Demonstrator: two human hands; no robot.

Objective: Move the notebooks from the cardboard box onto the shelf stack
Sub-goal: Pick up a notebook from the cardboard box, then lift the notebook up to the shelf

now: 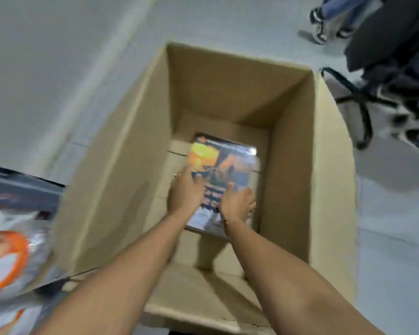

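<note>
- I am reaching both arms deep into the box (121,165), because the notebooks (224,175) are sitting right at its bottom
- My left hand (185,193) is closing on the left edge of the pack, thumb on the cover and fingers apparently tucked under, so the weight is being carried from below
- My right hand (237,203) is clamping the near right corner the same way, thumb on top; I am using two hands since the glossy wrap looks slippery and the pack looks thick
- The frame is blurred, so I cannot say whether the pack is already lifting off the floor of the box or lying flat on it
- I am keeping it level and clear of the tall walls, which are leaving little room to tilt
- The shelf (22,189) is waiting at my left, with similar orange-printed packs (7,259) lying there
</note>
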